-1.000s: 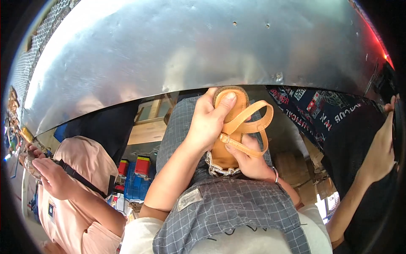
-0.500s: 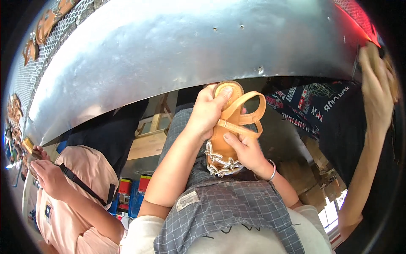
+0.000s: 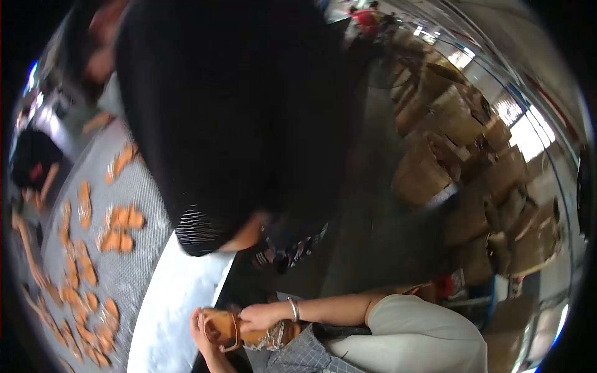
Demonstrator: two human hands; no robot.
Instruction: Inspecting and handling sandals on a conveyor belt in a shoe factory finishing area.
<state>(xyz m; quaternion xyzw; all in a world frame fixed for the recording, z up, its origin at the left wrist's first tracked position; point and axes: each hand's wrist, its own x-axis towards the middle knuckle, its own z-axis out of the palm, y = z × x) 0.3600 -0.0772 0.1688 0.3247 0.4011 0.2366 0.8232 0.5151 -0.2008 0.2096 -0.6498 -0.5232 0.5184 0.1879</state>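
Note:
A tan sandal (image 3: 252,337) with looped straps and a silver chain band across its toe lies over my lap, by the metal ledge. My left hand (image 3: 200,332) is closed around its heel end, with part of the fingers hidden behind it. Wearing a silver bracelet, my right hand (image 3: 261,316) grips the sandal's middle near the straps, its fingertips partly out of sight. A checked grey apron (image 3: 305,351) is beneath the toe end.
A person in black (image 3: 242,112) leans close in front. To the left, a mesh belt (image 3: 146,248) carries several tan sandals behind the shiny metal ledge (image 3: 177,298). Cardboard boxes (image 3: 429,168) are piled at right. Another person (image 3: 34,155) stands beyond the belt.
The view has swung to the right, bringing the person in black and the boxes into sight. Both hands still hold the sandal, which now appears lower and left in the picture.

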